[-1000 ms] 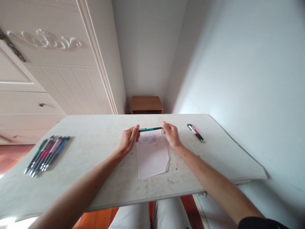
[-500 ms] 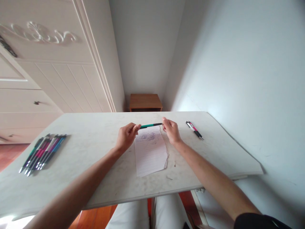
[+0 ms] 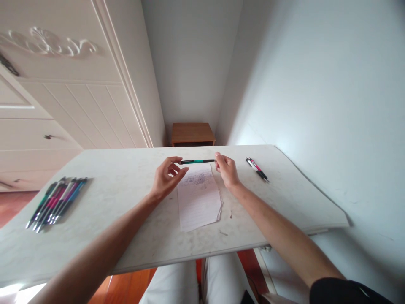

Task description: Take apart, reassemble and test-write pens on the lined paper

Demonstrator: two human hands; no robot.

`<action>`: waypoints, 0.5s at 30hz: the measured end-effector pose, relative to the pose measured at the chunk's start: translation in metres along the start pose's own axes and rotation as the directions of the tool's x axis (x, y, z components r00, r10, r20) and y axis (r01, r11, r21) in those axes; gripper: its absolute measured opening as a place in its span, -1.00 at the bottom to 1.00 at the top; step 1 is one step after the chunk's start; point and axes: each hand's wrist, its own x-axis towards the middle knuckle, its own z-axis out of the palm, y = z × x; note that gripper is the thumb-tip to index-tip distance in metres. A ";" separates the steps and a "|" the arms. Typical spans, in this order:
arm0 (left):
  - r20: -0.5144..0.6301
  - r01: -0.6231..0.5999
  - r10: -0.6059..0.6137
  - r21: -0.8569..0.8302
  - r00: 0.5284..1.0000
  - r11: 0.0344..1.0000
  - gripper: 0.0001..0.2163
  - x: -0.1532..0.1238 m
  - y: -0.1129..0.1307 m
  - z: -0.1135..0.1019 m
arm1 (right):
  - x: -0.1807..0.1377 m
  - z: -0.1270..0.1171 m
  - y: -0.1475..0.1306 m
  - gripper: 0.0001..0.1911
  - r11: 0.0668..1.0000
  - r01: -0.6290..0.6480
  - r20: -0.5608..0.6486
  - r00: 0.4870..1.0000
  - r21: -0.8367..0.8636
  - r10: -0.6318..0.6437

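A green and black pen [image 3: 198, 161] is held level above the far end of a sheet of paper. My right hand [image 3: 226, 170] pinches its right end between thumb and fingers. At the other end, my left hand [image 3: 168, 176] has its thumb and fingers apart, with the index fingertip by the pen's tip; whether it touches is hard to tell. Beneath lies the torn-edged lined paper [image 3: 200, 207], with dark scribbles across its upper part.
Several pens [image 3: 57, 203] lie side by side at the left of the white table [image 3: 133, 249]. Two more pens [image 3: 257, 169] rest at the right. Behind the table stand a small wooden cabinet [image 3: 193, 133] and a pale wardrobe [image 3: 95, 97]; a wall runs along the right.
My left thumb and fingers have spread, letting go of the pen's left end. My right hand keeps its grip, and the pen is now nearly level.
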 end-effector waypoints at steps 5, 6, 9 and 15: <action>-0.023 0.034 -0.033 0.075 0.999 0.997 -0.74 0.002 0.000 0.001 | 0.000 0.000 -0.003 -0.43 1.000 0.010 -0.002 1.000 -0.012 -0.010; -0.015 0.040 -0.039 0.095 0.999 0.995 -0.72 0.002 0.001 0.001 | -0.001 0.000 -0.004 -0.42 1.000 0.012 0.007 1.000 -0.014 -0.012; 0.008 0.062 -0.064 0.133 0.998 0.989 -0.55 0.000 0.004 -0.001 | -0.002 0.000 -0.006 -0.43 1.000 0.011 0.039 0.999 -0.028 -0.010; -0.044 0.042 -0.045 -0.075 0.998 0.996 -0.63 -0.003 0.001 -0.002 | -0.002 -0.001 -0.006 -0.44 1.000 0.001 0.056 0.998 -0.024 0.001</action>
